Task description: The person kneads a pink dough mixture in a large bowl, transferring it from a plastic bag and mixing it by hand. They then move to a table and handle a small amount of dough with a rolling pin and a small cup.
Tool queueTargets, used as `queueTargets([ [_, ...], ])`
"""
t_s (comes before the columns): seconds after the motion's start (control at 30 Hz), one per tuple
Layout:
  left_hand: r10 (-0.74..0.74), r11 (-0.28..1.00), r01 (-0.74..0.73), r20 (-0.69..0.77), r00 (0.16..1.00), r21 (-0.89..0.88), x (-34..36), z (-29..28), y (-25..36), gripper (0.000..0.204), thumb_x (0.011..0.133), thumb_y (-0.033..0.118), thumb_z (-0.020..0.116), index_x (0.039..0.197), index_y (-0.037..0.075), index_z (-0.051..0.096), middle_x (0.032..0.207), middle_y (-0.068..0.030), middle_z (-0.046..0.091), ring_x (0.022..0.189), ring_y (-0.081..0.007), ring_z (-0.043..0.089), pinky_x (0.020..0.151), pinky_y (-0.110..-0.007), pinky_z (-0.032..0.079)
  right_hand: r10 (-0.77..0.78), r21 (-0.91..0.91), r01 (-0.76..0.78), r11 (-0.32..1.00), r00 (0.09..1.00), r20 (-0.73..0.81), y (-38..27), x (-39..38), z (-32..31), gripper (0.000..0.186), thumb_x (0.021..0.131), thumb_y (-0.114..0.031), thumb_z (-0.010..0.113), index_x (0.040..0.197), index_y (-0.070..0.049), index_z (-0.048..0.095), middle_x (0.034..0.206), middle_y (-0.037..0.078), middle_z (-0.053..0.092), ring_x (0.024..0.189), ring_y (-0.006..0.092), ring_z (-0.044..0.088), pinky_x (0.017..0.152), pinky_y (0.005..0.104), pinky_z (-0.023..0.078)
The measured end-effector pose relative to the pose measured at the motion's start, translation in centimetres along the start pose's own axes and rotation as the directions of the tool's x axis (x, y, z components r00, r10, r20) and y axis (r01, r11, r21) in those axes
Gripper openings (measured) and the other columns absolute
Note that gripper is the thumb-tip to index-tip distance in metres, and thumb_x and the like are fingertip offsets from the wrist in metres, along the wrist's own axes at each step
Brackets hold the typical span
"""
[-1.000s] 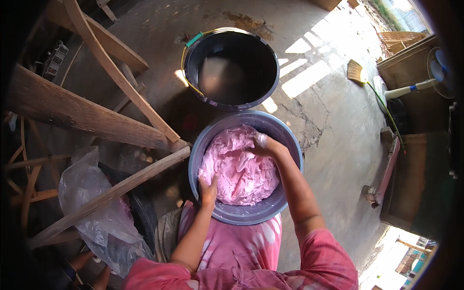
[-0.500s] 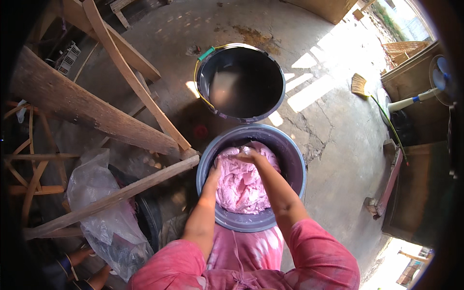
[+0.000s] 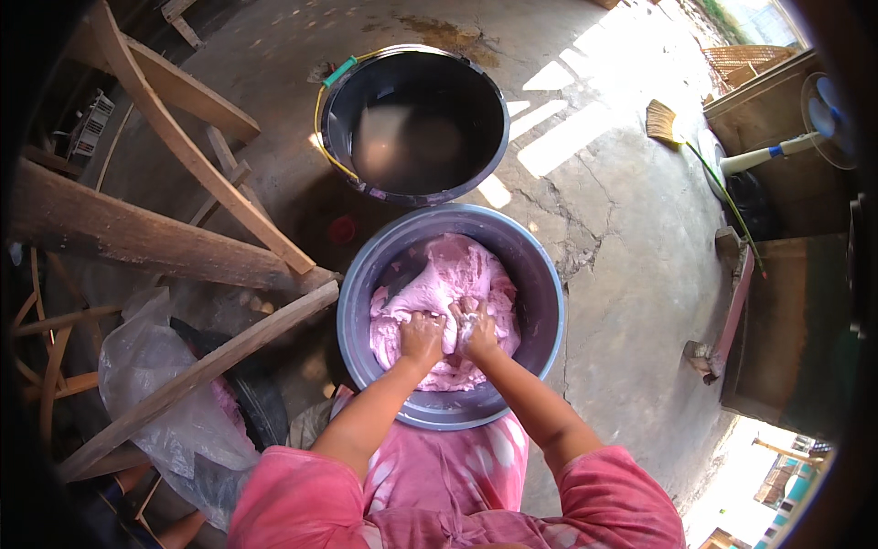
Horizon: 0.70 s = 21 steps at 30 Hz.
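Head view. Pink mass [image 3: 453,261]: soft, dough-like, w/ folded, torn surface & smooth stretched patches; lies in the basin [image 3: 540,316], round, grey-blue, smooth-walled. L hand [image 3: 422,339] & R hand [image 3: 475,331] side by side, pressed into near half of mass; fingertips hidden, so can't tell if either is closed on it. R hand is smeared w/ pale residue. At L, rough wooden beams [image 3: 137,220] & crumpled translucent plastic sheet [image 3: 169,384].

Edges/room: basin rim stands well above mass, w/ bare wall showing esp. at R; a beam end comes close to rim at L. Cracked concrete floor [image 3: 631,274] extends R to the broom [image 3: 661,122].

Containers: basin holds mass only. Black bucket [image 3: 487,119], w/ yellow handle & green grip [image 3: 340,71], sits just beyond; contents unclear (pale sheen inside). Dark tub [image 3: 262,403] at L, partly under sheet, shows pink matter.
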<state>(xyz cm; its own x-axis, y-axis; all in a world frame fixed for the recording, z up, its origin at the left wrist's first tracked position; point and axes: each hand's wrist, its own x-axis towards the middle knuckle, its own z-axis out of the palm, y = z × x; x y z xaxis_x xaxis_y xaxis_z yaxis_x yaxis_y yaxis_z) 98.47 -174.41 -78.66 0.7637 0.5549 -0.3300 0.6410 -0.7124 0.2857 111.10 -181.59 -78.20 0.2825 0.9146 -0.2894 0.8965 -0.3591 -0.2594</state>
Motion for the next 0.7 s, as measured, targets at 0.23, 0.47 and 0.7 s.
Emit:
queueTargets([
  [0.23,-0.042,0.977,0.066,0.12,0.992,-0.202,7.1,0.6,-3.5,0.028,0.084,0.035,0.055,0.105,0.02,0.065,0.105,-0.0167,0.068,0.092,-0.0338,0.067,0.08,-0.048,0.051,0.055,-0.154,-0.024,0.988,0.978,0.201,0.8,8.4,3.0,0.036,0.086,-0.017,0.053,0.121,-0.013,0.058,0.124,0.01,0.061,0.112,0.0238,0.06,0.09,0.0363,0.048],
  [0.47,0.315,0.897,-0.184,0.29,0.904,-0.402,4.7,-9.5,-6.2,0.073,0.078,0.044,0.071,0.136,0.005,0.047,0.138,-0.0182,0.049,0.128,-0.0346,0.045,0.108,-0.041,0.035,-0.237,0.33,0.124,0.936,0.914,0.33,2.3,3.3,-9.3,0.071,0.08,-0.045,0.069,0.134,-0.004,0.049,0.145,0.02,0.039,0.136,0.033,0.036,0.11,0.0415,0.032],
  [0.7,-0.104,0.622,0.136,0.091,0.99,-0.771,11.5,-4.6,-10.1,0.065,0.095,0.052,0.045,0.133,0.0,0.048,0.137,-0.0244,0.047,0.132,-0.0349,0.041,0.11,-0.037,0.03,0.24,0.755,-0.305,0.581,0.95,0.199,8.4,7.7,-6.7,0.07,0.092,-0.05,0.053,0.134,0.006,0.046,0.14,0.022,0.046,0.129,0.0279,0.046,0.107,0.0357,0.035],
])
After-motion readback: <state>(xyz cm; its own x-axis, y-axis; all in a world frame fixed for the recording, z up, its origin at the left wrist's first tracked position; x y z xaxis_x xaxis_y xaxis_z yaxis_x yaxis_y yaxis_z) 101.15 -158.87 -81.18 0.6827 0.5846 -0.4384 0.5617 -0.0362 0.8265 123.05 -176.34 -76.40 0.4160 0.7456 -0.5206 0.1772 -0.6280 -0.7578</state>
